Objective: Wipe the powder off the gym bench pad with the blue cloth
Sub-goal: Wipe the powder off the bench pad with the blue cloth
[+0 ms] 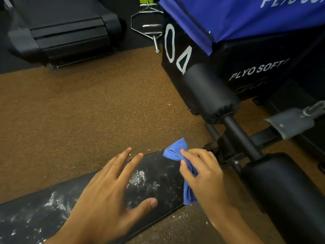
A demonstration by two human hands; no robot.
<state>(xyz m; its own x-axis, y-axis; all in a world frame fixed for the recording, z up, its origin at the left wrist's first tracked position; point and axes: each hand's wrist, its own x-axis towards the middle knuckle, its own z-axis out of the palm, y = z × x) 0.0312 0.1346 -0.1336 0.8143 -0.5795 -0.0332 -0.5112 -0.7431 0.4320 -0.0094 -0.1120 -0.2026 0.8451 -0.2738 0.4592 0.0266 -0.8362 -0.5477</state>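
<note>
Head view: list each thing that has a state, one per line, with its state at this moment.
bench pad: still dusted with white powder patches
blue cloth: bunched, gripped above the pad's end
right hand: fingers curled round the cloth
left hand: fingers spread and straight over the pad, holding nothing
floor: white specks scattered beside the pad

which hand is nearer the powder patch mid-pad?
Left. The left hand is spread open just left of the powder patch, fingers alongside it. The right hand grips the blue cloth at the pad's right end.
</note>
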